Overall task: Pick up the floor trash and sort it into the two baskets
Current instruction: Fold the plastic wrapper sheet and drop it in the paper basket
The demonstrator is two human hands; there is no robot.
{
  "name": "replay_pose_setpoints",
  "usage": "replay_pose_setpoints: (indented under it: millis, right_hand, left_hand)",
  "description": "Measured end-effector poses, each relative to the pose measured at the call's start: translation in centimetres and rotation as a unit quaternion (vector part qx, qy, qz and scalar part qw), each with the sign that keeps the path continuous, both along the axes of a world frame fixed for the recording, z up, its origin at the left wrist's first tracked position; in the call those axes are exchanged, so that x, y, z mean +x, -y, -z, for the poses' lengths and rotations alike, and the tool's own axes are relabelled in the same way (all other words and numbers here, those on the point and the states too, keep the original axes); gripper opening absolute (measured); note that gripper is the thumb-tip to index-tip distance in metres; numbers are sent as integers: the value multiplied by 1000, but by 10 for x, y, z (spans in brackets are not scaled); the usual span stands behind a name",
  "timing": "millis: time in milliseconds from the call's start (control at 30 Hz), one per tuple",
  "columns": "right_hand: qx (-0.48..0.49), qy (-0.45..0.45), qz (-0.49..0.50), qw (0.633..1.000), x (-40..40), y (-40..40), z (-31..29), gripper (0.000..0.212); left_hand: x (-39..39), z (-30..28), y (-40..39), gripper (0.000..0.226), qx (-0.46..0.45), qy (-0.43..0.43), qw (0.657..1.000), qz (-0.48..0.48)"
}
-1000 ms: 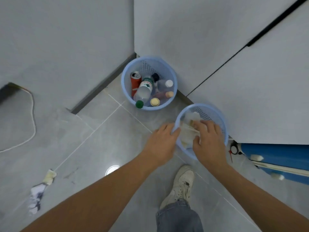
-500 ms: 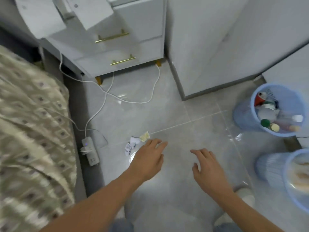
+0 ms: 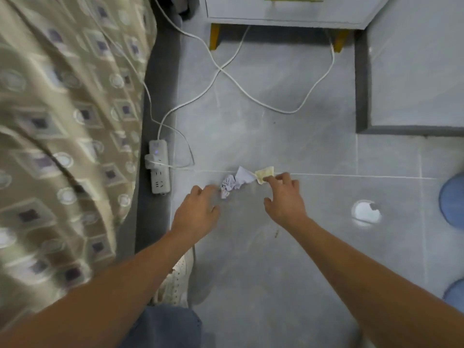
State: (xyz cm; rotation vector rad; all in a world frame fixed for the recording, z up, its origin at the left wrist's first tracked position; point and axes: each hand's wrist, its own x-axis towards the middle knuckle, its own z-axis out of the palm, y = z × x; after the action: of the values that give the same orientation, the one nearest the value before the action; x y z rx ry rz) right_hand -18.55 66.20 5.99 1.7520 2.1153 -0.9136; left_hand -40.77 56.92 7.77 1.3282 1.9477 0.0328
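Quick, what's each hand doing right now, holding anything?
Left hand: open, empty, fingers reaching the crumpled white paper.
Right hand: open, fingertips at the yellowish scrap; a grip cannot be told.

Head cam only, wide-angle, pointing fwd + down.
Looks steeply at the grey tile floor [image 3: 288,259] from standing height; forearms enter from bottom edge, bed on the left.

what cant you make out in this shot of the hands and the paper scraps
Head view, the only one:
- Baskets: cut off by the right edge; contents unseen.
- Left hand: fingertips motion-blurred, so contact with the crumpled paper is unclear.
- Right hand: fingertips reach the yellowish scrap; whether it is pinched cannot be told.
- Print on the paper: too small.
- Bedspread: pattern blurred.
- Cabinet: cut off by the top edge.
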Motion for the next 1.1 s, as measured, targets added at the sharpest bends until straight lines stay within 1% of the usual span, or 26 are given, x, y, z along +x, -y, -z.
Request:
replay_pose_setpoints:
  millis: [67, 133, 200, 300, 400, 500, 600, 667, 767, 833, 933, 1000, 1100]
  right_hand:
    - [26, 2, -44, 999, -7, -13, 26, 66]
    - [52, 5, -102, 993, -17, -23, 49, 74]
    - [65, 7, -154, 986, -25, -29, 66, 74]
    - [105, 0, -200, 974, -28, -30, 81, 58]
    - [123, -63, -196, 971, -17, -34, 92, 39]
    - [132, -102, -179, 970, 2, -37, 99, 26]
    - [146, -145, -131, 970, 26, -40, 101, 10]
    - [165, -171, -69, 969, 44, -41, 92, 4]
    - [192, -189, 46, 962, 84, -30, 60, 9]
    - [200, -190, 109, 955, 116, -15, 26, 13]
    - [205, -175, 197, 943, 181, 15, -35, 14]
    - [213, -165, 263, 926, 229, 38, -79, 14]
    - [231, -152, 364, 890, 304, 74, -146, 15]
  left_hand:
    - [7, 27, -12, 56, 3, 11, 999, -30]
    - [14, 51, -24, 59, 23, 24, 999, -37]
    - [20, 70, -33, 57, 47, 28, 998, -33]
    - [28, 91, -37, 51, 63, 28, 998, -13]
    - [40, 101, -40, 44, 68, 29, 997, 10]
    - [52, 104, -46, 33, 91, 61, 994, -4]
    - [64, 97, -53, 31, 104, 53, 993, -5]
    - [74, 84, -60, 34, 102, 40, 994, -11]
    - [96, 51, -65, 38, 110, 47, 993, 3]
    - [120, 18, -67, 38, 118, 66, 990, 33]
    - [178, -41, -72, 37, 91, 109, 986, 85]
    - [225, -84, -76, 36, 86, 127, 977, 149]
    - [304, -145, -81, 35, 85, 139, 955, 249]
